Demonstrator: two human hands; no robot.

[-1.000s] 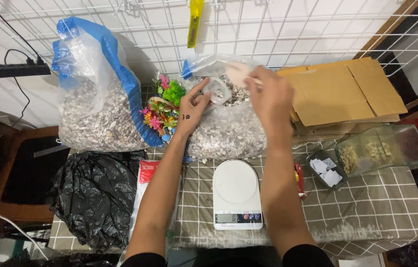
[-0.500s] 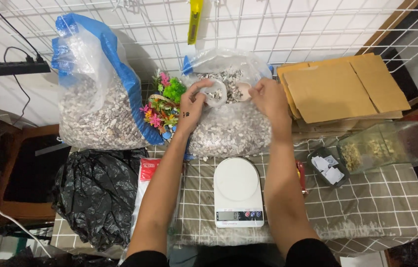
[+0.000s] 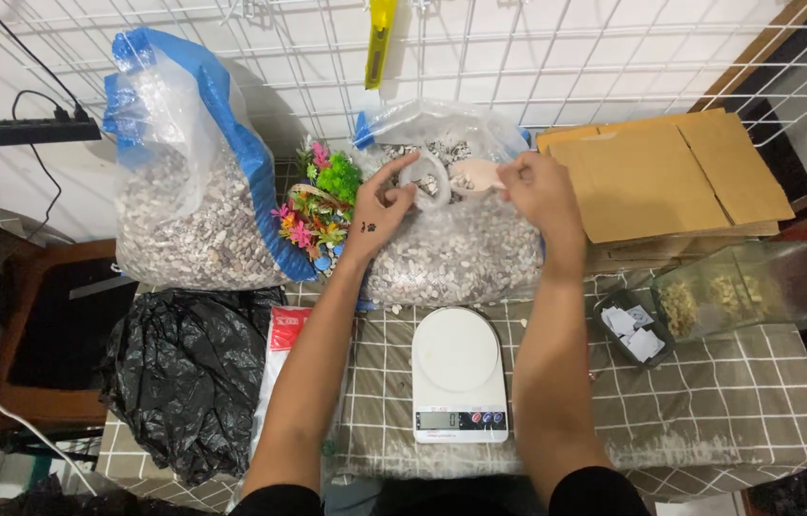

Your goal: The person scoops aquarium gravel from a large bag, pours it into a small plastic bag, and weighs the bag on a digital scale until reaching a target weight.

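Note:
A clear plastic bag of pale gravel (image 3: 451, 258) lies at the back of the tiled table, its mouth open at the top. My left hand (image 3: 377, 208) holds a small clear round cup (image 3: 425, 179) at the bag's mouth, index finger stretched out. My right hand (image 3: 542, 189) grips a beige scoop (image 3: 475, 174) right beside the cup, over the gravel. A white kitchen scale (image 3: 459, 368) stands in front of the bag, between my forearms, with nothing on its plate.
A bigger gravel bag with blue lining (image 3: 193, 210) stands at the left, with colourful plastic plants (image 3: 318, 205) beside it. A black bag (image 3: 184, 382) lies front left. Cardboard (image 3: 661, 177), a glass tank (image 3: 752, 287) and a small black tray (image 3: 635, 330) are at the right. A wire grid (image 3: 556, 57) backs the table.
My right hand has come down from the top of the bag to its mouth and now holds the scoop beside the cup. My left hand stayed at the opening.

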